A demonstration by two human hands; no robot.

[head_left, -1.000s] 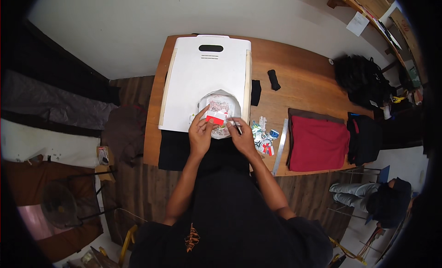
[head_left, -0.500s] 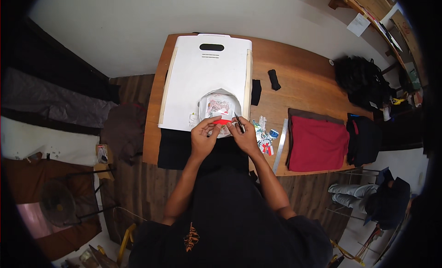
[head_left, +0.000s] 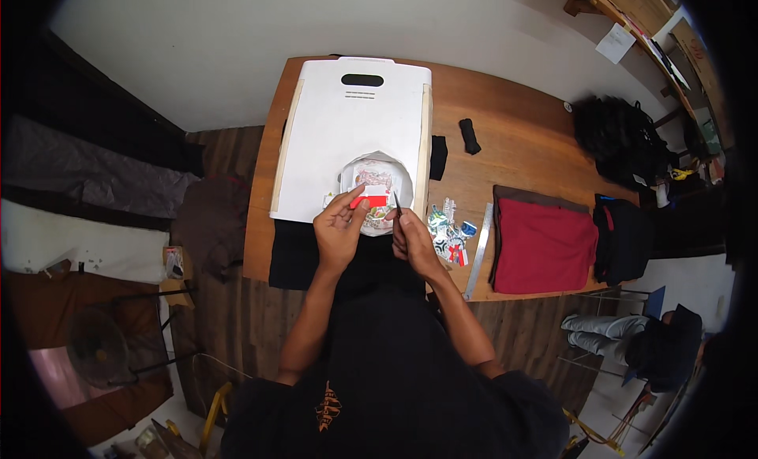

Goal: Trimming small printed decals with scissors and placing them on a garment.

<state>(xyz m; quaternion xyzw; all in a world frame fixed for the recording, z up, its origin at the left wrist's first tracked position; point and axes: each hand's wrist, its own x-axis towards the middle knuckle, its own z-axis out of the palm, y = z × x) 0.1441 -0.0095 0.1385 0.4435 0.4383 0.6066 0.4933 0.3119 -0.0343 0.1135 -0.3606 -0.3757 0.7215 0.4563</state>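
Note:
Between the fingers and thumb of my left hand (head_left: 338, 230) is a small red-and-white label (head_left: 373, 201), held flat over a round white bin (head_left: 403, 171) with paper scraps inside. My right hand (head_left: 414, 242) is closed around a slim dark pointed tool (head_left: 397, 202); its exact kind is too small to make out. The tool's tip points up beside the label's right end. Just right of that hand, a loose pile of coloured labels (head_left: 450, 238) lies on the wooden table, blue, green, white and red.
A large white board (head_left: 316, 135) with a slot lies behind the bin. A metal ruler (head_left: 478, 254), folded red cloth (head_left: 545, 246), black cloth (head_left: 300, 254) and a black rolled item (head_left: 470, 136) are on the table (head_left: 513, 127). A black bag (head_left: 620, 135) sits far right.
My right hand has let go of the label and moved slightly down and back, with the dark tool now upright. The label stays in my left hand, its face turned into view.

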